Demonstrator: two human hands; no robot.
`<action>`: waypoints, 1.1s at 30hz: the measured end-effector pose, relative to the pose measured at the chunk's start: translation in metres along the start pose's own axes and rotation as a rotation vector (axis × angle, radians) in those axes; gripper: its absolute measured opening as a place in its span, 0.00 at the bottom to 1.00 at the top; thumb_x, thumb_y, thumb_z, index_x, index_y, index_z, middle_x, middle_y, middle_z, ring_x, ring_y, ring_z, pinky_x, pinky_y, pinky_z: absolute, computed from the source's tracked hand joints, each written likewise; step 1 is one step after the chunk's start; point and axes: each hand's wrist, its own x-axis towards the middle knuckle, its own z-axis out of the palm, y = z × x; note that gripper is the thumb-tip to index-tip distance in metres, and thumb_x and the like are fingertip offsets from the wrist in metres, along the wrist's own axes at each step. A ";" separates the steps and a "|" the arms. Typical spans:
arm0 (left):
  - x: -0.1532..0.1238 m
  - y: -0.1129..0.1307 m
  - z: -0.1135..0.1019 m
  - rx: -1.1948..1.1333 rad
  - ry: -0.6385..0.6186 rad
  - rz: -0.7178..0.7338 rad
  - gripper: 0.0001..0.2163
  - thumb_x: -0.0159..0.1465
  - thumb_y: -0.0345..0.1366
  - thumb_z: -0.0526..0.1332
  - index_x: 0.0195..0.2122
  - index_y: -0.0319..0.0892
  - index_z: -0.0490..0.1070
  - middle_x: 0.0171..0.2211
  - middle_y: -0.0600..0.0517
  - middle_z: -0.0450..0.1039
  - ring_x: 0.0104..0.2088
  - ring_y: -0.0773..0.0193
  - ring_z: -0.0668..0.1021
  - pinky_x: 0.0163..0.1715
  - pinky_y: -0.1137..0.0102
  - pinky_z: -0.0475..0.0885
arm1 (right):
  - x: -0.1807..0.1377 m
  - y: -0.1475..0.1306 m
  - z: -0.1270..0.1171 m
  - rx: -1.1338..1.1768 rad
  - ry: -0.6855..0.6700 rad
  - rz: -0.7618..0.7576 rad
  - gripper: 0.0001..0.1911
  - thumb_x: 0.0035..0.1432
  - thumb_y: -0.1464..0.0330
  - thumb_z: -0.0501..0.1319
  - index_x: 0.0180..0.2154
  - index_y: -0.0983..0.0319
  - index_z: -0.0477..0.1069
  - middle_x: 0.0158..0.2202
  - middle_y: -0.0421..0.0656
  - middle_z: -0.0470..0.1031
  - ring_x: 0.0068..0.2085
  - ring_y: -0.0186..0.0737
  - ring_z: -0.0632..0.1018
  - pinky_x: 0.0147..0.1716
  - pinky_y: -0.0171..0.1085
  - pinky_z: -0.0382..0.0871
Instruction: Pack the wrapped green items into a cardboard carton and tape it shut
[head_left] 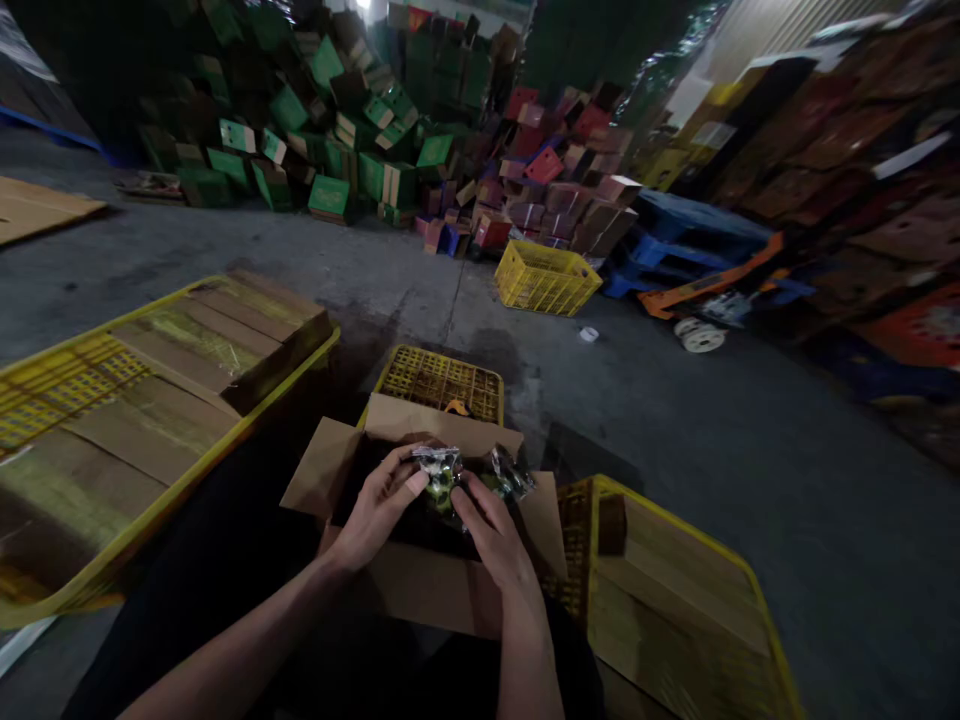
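The left hand's grip pinches a packet over the middle of the open box. The right hand rests spread beside it. A second packet lies at the far-right corner (flaps still open, so seemingly midway).

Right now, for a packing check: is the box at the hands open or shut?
Open: box flaps spread outward; left hand and right hand touch packets inside.
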 end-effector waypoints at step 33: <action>0.000 -0.005 -0.004 0.112 -0.044 -0.044 0.24 0.59 0.40 0.72 0.56 0.44 0.71 0.50 0.46 0.78 0.49 0.54 0.80 0.51 0.62 0.74 | 0.010 0.019 -0.003 0.214 0.249 -0.074 0.13 0.62 0.59 0.66 0.47 0.54 0.76 0.46 0.43 0.81 0.48 0.46 0.80 0.49 0.42 0.75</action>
